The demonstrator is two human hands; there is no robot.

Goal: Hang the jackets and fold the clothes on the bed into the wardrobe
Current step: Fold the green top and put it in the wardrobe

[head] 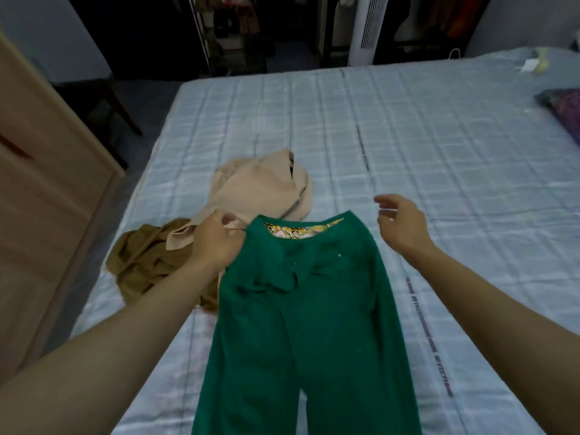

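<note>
Green trousers [307,324] lie flat on the bed [439,152], waistband away from me, with a patterned lining showing inside the waist. My left hand [216,240] pinches the left corner of the waistband. Just right of the waistband, my right hand [400,222] hovers with its fingers spread and holds nothing. A beige garment [266,186] lies crumpled beyond the trousers. A brown garment [147,262] is bunched to their left, partly under my left forearm.
A wooden wardrobe door [47,183] stands at the left. Hanging clothes on a dark rack [232,32] and a white tower fan [365,29] stand past the foot of the bed. A dark purple pillow [565,111] lies at the right edge.
</note>
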